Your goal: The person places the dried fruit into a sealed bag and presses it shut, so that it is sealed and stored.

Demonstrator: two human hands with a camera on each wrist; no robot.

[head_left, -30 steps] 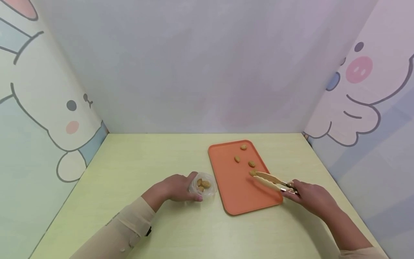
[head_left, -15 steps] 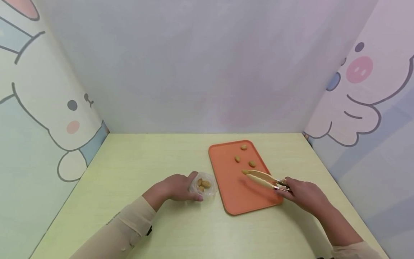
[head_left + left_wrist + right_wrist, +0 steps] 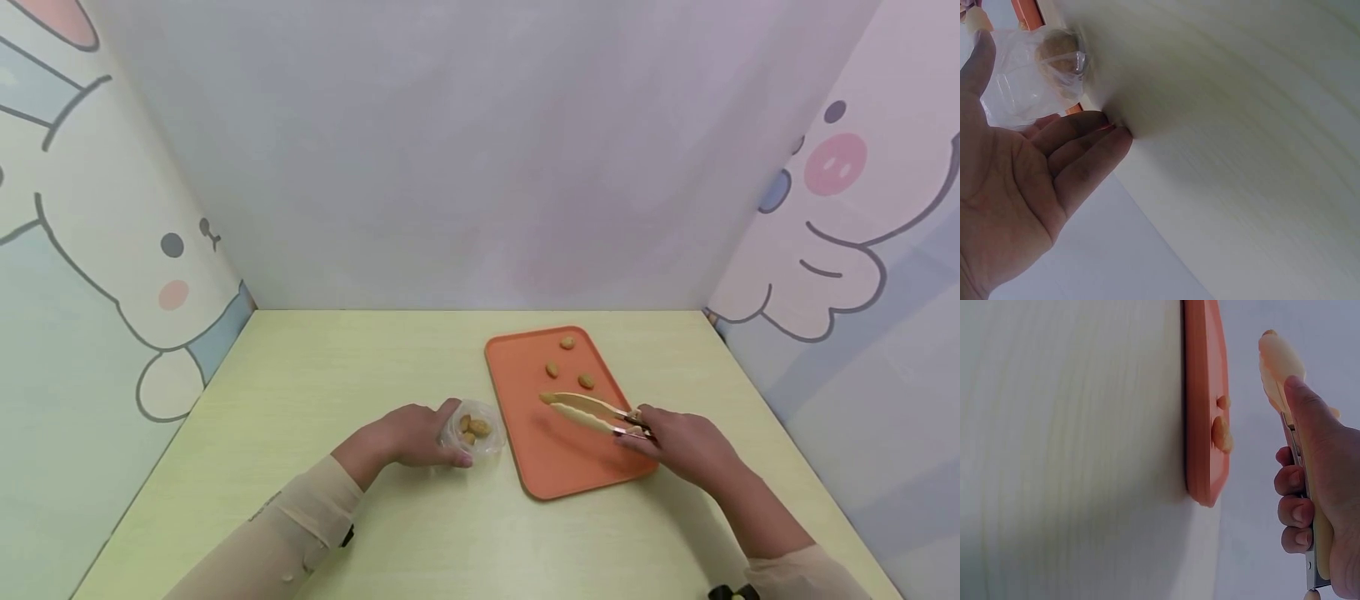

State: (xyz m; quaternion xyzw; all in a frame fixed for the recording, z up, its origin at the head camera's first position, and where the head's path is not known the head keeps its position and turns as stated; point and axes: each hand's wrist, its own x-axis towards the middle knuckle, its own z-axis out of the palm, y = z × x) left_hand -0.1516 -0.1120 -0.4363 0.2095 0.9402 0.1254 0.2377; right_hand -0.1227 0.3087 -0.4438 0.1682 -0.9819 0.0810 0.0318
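My left hand [image 3: 423, 435] holds the side of a clear plastic bag [image 3: 491, 442] at the tray's left edge, thumb on one side and fingers on the other. Inside the bag lie a few brown lumpy pieces [image 3: 478, 427]. In the left wrist view the bag [image 3: 1010, 87] stands on the table with its mouth upward. My right hand [image 3: 686, 442] grips cream-tipped tongs [image 3: 585, 417] over the orange tray [image 3: 547, 475]. At the tong tips a brown piece [image 3: 548, 398] is pinched. The right wrist view shows the fingers wrapped round the tongs' handle [image 3: 1322, 544].
Several more brown pieces [image 3: 567, 342] lie on the tray's far and right part, one partly behind the tongs. A pale wooden table [image 3: 360, 358] bears everything. Cartoon-printed panels [image 3: 172, 333] stand at both sides, with a plain wall [image 3: 465, 167] at the back.
My right hand has moved left with the tongs, carrying the pinched piece across the tray toward the bag. The left hand and bag have stayed in place.
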